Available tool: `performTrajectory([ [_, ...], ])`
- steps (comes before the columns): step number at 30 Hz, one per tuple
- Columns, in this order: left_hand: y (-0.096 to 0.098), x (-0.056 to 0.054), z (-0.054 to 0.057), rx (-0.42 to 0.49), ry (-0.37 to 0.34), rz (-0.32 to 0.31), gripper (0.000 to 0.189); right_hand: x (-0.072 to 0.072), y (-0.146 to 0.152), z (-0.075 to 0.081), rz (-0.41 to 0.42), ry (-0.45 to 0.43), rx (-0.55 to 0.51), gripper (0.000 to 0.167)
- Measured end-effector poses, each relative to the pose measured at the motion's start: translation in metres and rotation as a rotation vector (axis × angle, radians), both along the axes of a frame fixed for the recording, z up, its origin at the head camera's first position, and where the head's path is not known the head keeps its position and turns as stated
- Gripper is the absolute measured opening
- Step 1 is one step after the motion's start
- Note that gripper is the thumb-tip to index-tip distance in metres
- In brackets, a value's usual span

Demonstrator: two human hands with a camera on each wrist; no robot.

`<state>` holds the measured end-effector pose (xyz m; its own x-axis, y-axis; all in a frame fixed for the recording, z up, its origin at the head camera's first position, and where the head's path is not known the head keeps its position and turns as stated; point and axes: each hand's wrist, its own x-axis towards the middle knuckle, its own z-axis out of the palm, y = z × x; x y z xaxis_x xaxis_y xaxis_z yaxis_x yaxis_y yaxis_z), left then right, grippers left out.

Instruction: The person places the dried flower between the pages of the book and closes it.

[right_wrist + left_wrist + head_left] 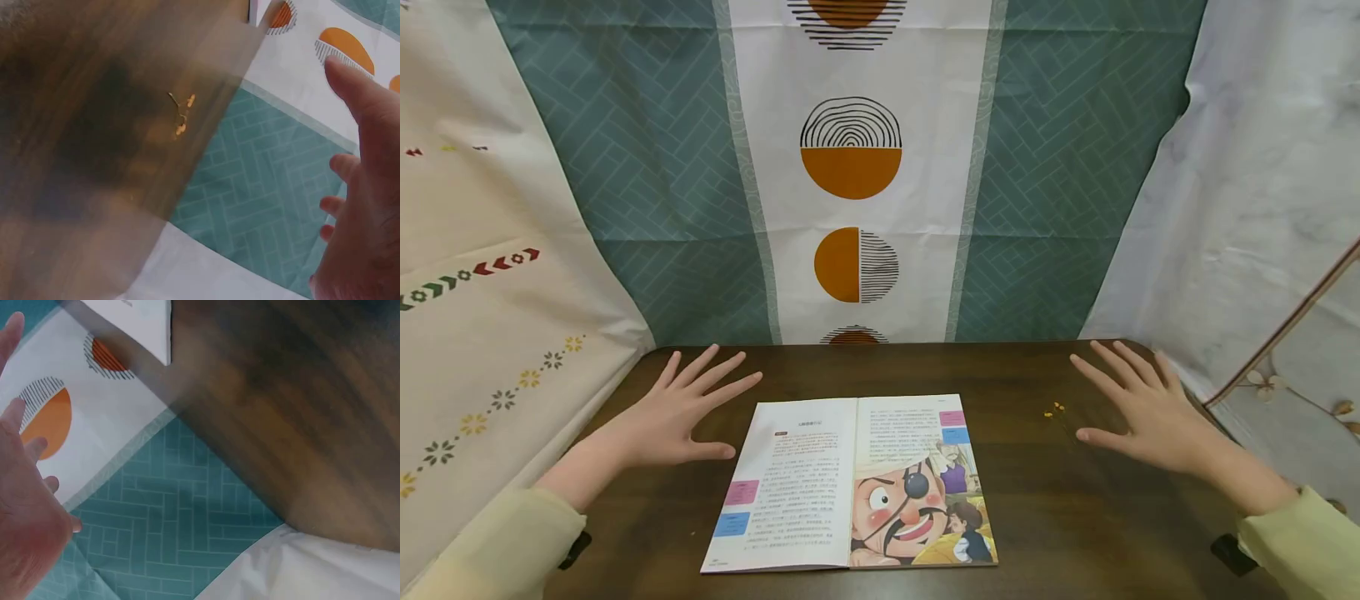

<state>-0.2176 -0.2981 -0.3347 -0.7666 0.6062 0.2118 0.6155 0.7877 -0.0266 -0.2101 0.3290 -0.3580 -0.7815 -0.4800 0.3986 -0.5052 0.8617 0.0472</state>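
Observation:
An open book (797, 492) lies on the dark wooden table, text on its left page and a cartoon pirate with an eye patch on its right page. My left hand (677, 421) hovers left of the book, fingers spread and holding nothing. On the other side my right hand (1157, 421) is likewise spread with nothing in it, beside a small yellow sprig-like thing (1059, 407). The left wrist view catches the left hand (28, 512) and a corner of the book (150, 328). In the right wrist view the right hand (381, 181) appears beyond the yellow thing (180, 130).
Behind the table (1037, 517) hangs a green and white cloth (917, 167) with orange and black circle patterns. A cream patterned cloth (467, 350) borders the left side, and a pale floral cloth (1247, 208) the right.

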Motion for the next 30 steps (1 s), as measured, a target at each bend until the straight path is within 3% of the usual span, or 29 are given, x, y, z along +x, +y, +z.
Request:
performTrajectory([
  [5,-0.002,0.006,-0.013,0.048,-0.012,0.001,0.091,0.001,0.0,-0.011,-0.005,0.003,0.001,0.096],
  [15,0.006,0.026,-0.042,0.145,-0.114,-0.032,0.09,0.0,-0.001,-0.022,-0.026,-0.003,-0.034,0.093],
  [22,0.014,0.046,-0.055,0.18,-0.16,-0.009,0.088,-0.001,-0.002,-0.029,-0.039,0.007,-0.04,0.089],
  [30,0.021,0.062,-0.064,0.287,-0.209,0.013,0.084,-0.001,-0.006,-0.037,-0.077,-0.012,-0.068,0.083],
])
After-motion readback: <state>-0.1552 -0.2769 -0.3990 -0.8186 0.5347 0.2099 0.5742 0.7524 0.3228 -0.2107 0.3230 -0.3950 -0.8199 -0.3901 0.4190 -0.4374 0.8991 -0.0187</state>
